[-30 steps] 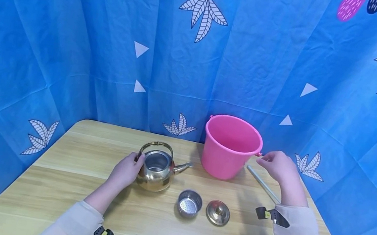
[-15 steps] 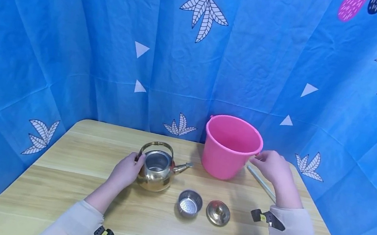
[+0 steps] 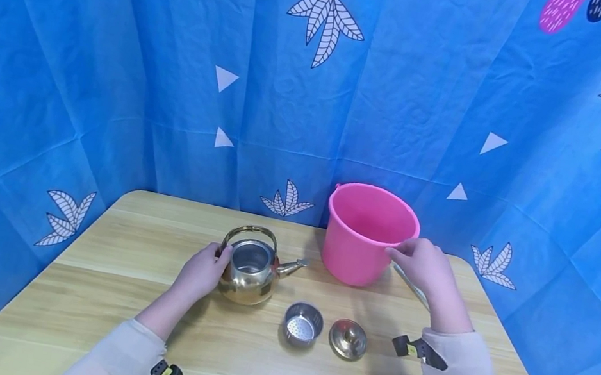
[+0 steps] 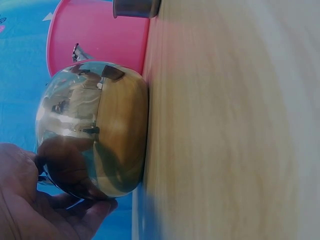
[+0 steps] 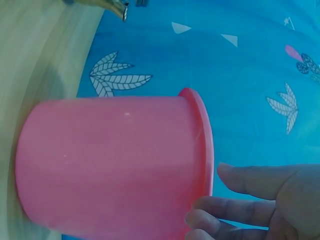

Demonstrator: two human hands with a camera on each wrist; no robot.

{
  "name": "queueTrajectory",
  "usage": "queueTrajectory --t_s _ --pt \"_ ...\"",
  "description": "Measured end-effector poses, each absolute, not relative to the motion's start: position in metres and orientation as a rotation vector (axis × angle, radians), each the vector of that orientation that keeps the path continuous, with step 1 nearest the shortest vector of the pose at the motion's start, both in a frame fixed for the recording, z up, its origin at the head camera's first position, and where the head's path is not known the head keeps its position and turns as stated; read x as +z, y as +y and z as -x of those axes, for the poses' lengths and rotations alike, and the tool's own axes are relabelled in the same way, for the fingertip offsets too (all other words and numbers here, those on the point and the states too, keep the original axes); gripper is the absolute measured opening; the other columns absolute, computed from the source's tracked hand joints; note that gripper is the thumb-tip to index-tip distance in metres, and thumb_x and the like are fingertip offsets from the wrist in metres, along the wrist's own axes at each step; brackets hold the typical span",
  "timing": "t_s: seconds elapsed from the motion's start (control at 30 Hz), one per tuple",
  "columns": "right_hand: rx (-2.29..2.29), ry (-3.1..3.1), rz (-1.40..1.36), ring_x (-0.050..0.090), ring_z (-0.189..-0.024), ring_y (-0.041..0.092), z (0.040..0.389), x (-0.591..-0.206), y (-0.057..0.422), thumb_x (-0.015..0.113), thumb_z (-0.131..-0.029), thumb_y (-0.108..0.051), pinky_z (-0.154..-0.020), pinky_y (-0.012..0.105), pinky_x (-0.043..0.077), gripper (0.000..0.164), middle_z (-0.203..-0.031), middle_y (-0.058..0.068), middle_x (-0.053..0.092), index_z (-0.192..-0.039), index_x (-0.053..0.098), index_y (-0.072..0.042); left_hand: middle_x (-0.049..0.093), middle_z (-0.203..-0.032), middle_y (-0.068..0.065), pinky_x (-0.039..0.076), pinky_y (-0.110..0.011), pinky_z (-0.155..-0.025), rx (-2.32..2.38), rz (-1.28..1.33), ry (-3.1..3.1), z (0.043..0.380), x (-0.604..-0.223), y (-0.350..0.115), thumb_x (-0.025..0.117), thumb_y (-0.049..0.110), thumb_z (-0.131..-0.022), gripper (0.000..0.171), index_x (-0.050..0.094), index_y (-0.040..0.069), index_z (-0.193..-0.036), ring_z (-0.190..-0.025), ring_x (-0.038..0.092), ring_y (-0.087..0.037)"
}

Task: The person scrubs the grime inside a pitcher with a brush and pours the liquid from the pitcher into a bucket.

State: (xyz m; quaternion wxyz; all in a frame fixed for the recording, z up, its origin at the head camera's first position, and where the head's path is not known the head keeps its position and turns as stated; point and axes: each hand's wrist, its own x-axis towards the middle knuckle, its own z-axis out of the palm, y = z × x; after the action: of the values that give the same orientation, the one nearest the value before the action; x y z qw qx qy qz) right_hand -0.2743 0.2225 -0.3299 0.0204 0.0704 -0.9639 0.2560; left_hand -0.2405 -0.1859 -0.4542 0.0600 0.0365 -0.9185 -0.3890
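My left hand (image 3: 204, 273) holds a brass-coloured kettle (image 3: 246, 289) at its left side, by the foot of its arched handle (image 3: 251, 229). The kettle stands lidless on the table, spout to the right; in the left wrist view my fingers curl at the shiny kettle body (image 4: 95, 130). At the right front rim of a pink bucket (image 3: 351, 256) is my right hand (image 3: 427, 268). The right wrist view shows its thumb (image 5: 255, 180) above the rim, apart from it, and the other fingers (image 5: 235, 210) right at the bucket's outer wall, loosely bent.
In front of the kettle sits a small perforated metal strainer (image 3: 302, 325), beside a round knobbed lid (image 3: 348, 339). A pale rod (image 3: 413, 285) lies behind my right hand, partly hidden. A blue patterned curtain (image 3: 301, 103) closes off the table's (image 3: 120, 264) back and sides.
My right hand has moved left, from beside the bucket's right edge to the front right of its rim, covering more of the rod. My left hand and the kettle have stayed put.
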Motion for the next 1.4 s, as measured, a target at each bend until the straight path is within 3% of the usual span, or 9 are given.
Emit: queueTrajectory --t_s 0.57,0.97,1.4 --pt "0.864 -2.981 -0.294 0.058 -0.084 0.025 0.270 -0.334 0.202 0.067 -0.096 -0.036 -0.069 0.036 0.050 0.033 -0.093 0.006 0.070 -0.111 0.074 -0.007 0.065 -0.121 -0.025 0.047 -0.056 -0.094 -1.158 -0.119 -2.790 0.240 -0.455 -0.187 0.033 0.040 -0.109 0.052 0.058 -0.004 -0.121 -0.114 0.059 -0.044" --pt "0.971 -2.942 -0.389 0.057 -0.073 0.023 0.269 -0.338 0.185 0.069 -0.095 -0.029 -0.065 0.033 0.049 0.025 -0.079 0.004 0.066 -0.107 0.075 -0.008 0.065 -0.119 -0.025 0.047 -0.056 -0.095 -1.171 -0.127 -2.791 0.241 -0.456 -0.187 0.034 0.041 -0.108 0.053 0.058 -0.004 -0.121 -0.113 0.060 -0.044" --pt "1.090 -2.902 -0.453 0.062 -0.080 0.022 0.274 -0.347 0.169 0.070 -0.095 -0.028 -0.072 0.034 0.054 0.024 -0.084 0.003 0.070 -0.105 0.076 -0.007 0.064 -0.122 -0.025 0.048 -0.055 -0.093 -1.182 -0.129 -2.792 0.243 -0.456 -0.187 0.033 0.042 -0.108 0.054 0.057 -0.004 -0.123 -0.114 0.060 -0.044"
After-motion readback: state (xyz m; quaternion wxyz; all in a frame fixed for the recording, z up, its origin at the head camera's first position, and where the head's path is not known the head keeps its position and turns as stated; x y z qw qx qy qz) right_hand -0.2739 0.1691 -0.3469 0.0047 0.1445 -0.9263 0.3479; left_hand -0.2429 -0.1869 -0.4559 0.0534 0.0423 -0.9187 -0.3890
